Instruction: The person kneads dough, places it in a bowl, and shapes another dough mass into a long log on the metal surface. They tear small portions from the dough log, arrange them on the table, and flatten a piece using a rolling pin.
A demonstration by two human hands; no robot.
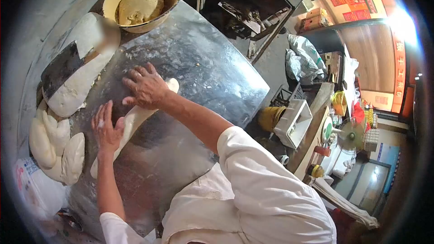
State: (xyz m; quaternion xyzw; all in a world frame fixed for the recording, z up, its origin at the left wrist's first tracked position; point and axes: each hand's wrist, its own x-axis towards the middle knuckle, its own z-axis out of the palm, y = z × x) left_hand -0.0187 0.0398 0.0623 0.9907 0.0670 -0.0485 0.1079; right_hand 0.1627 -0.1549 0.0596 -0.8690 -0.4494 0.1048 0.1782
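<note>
A long roll of pale dough (135, 120) lies slantwise on the grey, flour-dusted work surface (194, 58). My right hand (147, 88) rests over its upper part, fingers spread, and one rounded end shows beyond the wrist. Lower down, my left hand (107, 129) is at the left side of the roll, with its fingers stretched out and the thumb beside the dough. Neither hand is closed around it. To the left, several smooth dough pieces (73, 158) lie together. Above them is a large slab of dough (74, 92) with a wide dark blade (63, 70) on it.
A yellow bowl (174, 0) holding a dough mass (141, 7) stands at the top left. A plastic bag (38, 187) lies at the lower left. Past the surface's right edge are a white crate (294, 124), a yellow bucket (271, 118) and a fan (351, 134).
</note>
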